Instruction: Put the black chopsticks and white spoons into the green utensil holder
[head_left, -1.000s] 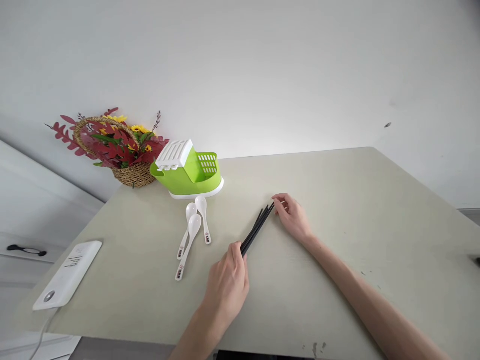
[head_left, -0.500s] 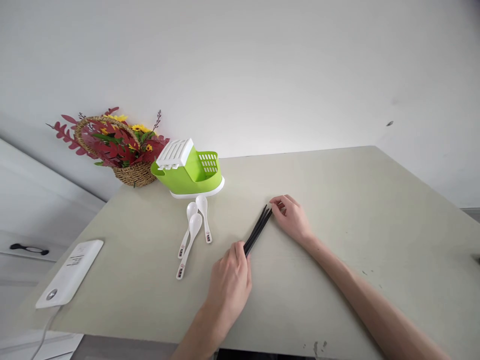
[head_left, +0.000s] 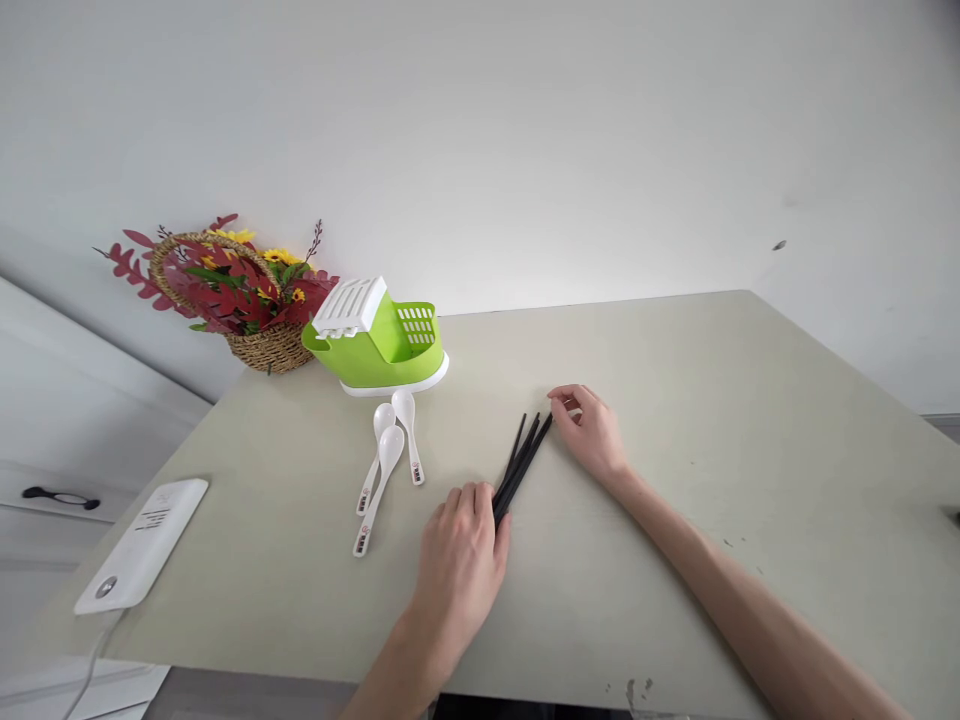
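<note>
My left hand is closed around the near ends of several black chopsticks. The chopsticks slant away to the upper right, their far tips slightly fanned. At those tips is my right hand, its fingers loosely curled and a gap showing between thumb and fingers; whether it touches the rightmost tip I cannot tell. Left of my left hand lie three white spoons, bowls pointing away and partly overlapping. Behind the spoons stands a green utensil holder with a white slotted top and a white base.
A wicker basket of red leaves and yellow flowers stands at the back left, beside the holder. On the table's left side lies a white flat device with a cable. The pale table meets a white wall behind.
The chopsticks' far tips have spread apart, one swinging out to the left. My right hand has shifted slightly right and its fingers have loosened. My left hand keeps its grip.
</note>
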